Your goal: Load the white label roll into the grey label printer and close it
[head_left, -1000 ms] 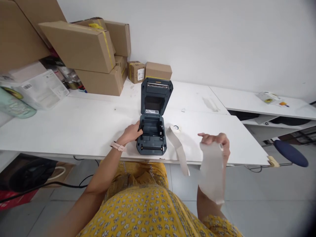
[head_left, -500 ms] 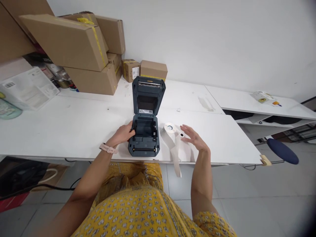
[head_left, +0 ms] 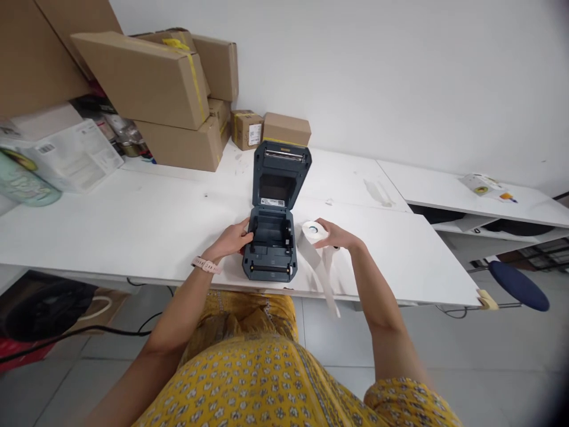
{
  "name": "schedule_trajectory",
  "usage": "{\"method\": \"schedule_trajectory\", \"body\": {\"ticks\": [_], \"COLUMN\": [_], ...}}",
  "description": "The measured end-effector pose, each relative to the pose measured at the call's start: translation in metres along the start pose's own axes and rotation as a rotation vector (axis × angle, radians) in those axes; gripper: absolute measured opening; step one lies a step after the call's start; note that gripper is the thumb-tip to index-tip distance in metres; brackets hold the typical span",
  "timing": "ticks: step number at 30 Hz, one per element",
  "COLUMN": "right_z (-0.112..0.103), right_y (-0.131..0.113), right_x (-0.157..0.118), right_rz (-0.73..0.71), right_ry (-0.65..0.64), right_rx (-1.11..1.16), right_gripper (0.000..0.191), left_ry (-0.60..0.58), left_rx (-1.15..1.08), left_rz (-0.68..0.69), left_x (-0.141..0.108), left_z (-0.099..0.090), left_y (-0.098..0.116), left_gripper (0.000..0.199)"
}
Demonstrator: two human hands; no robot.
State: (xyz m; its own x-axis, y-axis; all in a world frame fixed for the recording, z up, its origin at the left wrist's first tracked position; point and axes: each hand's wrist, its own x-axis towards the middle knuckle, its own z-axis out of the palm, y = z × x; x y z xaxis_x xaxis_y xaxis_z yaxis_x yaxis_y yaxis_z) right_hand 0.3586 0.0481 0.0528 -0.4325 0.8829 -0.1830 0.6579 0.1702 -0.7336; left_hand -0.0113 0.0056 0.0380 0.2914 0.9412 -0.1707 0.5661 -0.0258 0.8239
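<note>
A dark grey label printer stands on the white table with its lid raised, its roll bay bare inside. My left hand grips the printer's left side, thumb on the rim and the other fingers partly hidden behind it. To the printer's right, a white label roll rests on the table, a loose strip trailing over the front edge. My right hand is closed around the roll's right side, the fingers behind it and the thumb in front. A small black object peeks out beneath that hand.
Stacked cardboard boxes stand at the back left, with two smaller boxes behind the printer. A clear plastic box and a mint green bottle are at far left. A blue stool seat is off the table's right end.
My right hand, open beside the label roll before, has moved left and closed on it. The left hand keeps its hold on the printer. The whole view has shifted slightly.
</note>
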Motion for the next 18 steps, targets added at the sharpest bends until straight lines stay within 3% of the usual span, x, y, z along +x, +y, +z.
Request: {"method": "schedule_trajectory", "body": {"ticks": [4,8,11,13,15,18], "right_z": [-0.005,0.002,0.019,0.035,0.049,0.065], "right_y": [-0.02,-0.073,-0.117,-0.136,-0.144,-0.138], "right_x": [-0.017,-0.011,0.011,0.028,0.042,0.057], "right_rz": [-0.116,-0.296,-0.38,-0.335,-0.249,-0.18], "right_ry": [0.113,0.148,0.04,-0.043,-0.108,-0.168], "right_rx": [0.167,0.257,-0.05,-0.323,-0.529,-0.658], "right_gripper": [0.074,0.068,0.067,0.069,0.069,0.07], "left_ry": [-0.017,-0.013,-0.005,-0.009,-0.017,-0.024], "left_rx": [-0.04,-0.067,-0.082,-0.059,-0.026,-0.002], "left_rz": [0.012,0.019,0.016,0.03,0.056,0.066], "left_x": [0.001,0.001,0.0,-0.002,-0.004,-0.006], "left_z": [0.0,0.0,0.0,-0.001,-0.002,-0.004], "left_y": [-0.006,-0.004,-0.001,0.001,0.003,0.005], "left_gripper": [0.076,0.068,0.066,0.065,0.063,0.064]}}
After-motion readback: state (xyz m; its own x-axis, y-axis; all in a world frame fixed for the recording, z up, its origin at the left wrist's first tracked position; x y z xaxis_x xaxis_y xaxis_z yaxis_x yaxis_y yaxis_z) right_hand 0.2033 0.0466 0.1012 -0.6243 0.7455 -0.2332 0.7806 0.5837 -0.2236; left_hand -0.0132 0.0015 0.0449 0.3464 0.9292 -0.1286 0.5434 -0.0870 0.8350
